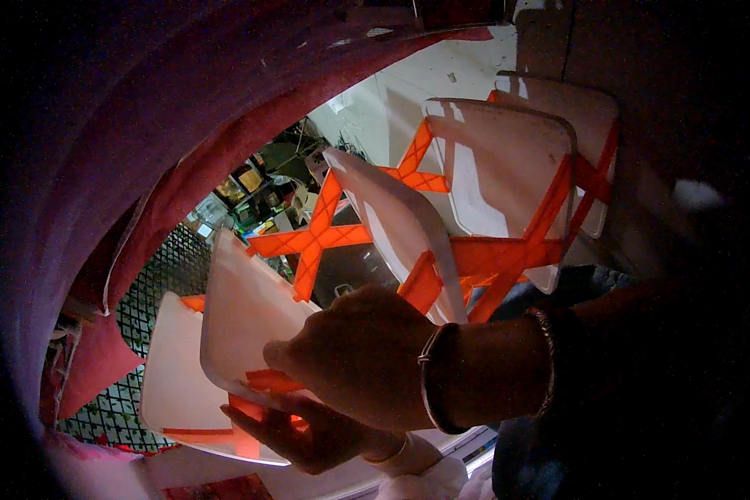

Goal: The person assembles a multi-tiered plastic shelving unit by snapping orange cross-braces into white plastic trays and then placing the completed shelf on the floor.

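White panels with rounded corners are joined by crossed orange straps (317, 237) into a chain running from lower left to upper right. Over a near panel (233, 308), my right hand (358, 354), with bracelets on its wrist, is closed, its thumb beside a short orange strap (271, 381). Below it, my left hand (308, 437) curls round that strap at the panel's lower edge, orange showing between its fingers. My right hand hides part of the strap. Farther panels (408, 225) lean at different angles, and another panel (171, 375) lies to the left.
A red-purple cloth (183, 158) arches over the upper left. Dark mesh (171, 267) lies behind the left panels. Jumbled small items (262, 187) sit beyond the straps, near a pale wall (375, 100). Deep shadow fills the right side.
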Demonstrator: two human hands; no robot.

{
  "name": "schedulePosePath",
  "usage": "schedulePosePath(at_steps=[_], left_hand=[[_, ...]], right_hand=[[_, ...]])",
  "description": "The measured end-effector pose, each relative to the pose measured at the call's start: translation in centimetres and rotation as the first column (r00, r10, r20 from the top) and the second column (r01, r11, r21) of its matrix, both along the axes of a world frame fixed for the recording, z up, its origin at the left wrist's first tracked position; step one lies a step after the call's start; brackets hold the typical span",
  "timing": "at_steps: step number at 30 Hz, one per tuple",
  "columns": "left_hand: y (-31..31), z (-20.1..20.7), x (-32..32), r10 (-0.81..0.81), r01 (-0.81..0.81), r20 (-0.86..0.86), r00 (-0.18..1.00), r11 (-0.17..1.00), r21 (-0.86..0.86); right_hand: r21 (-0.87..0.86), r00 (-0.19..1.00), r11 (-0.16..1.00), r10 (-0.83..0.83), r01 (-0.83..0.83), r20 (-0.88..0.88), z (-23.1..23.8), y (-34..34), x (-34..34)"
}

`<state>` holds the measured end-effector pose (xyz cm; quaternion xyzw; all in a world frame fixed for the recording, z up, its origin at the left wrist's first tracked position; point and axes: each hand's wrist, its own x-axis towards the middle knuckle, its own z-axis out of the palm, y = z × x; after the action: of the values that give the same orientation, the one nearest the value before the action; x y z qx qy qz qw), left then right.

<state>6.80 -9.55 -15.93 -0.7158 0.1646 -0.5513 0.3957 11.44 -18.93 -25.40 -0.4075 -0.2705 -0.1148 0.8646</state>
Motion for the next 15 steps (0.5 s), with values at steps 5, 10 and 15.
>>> schedulePosePath(at_steps=[5,10,15], left_hand=[[-0.5,-0.8,0.4,-0.026,0.026,-0.005,1.000,0.999,-0.018],[-0.5,-0.7,0.2,-0.023,0.021,-0.044,0.999,0.998,-0.056],[-0.2,-0.2,-0.2,-0.004,0.002,-0.032,0.999,0.997,-0.073]], right_hand=[[-0.025,1.000,0.999,-0.023,0.023,0.010,-1.5,-2.1,0.2],[-0.083,0.999,0.996,-0.015,0.018,0.035,-1.5,-2.2,0.3],[0.009,0.999,1.000,-0.019,0.019,0.044,-1.5,-2.5,0.4]])
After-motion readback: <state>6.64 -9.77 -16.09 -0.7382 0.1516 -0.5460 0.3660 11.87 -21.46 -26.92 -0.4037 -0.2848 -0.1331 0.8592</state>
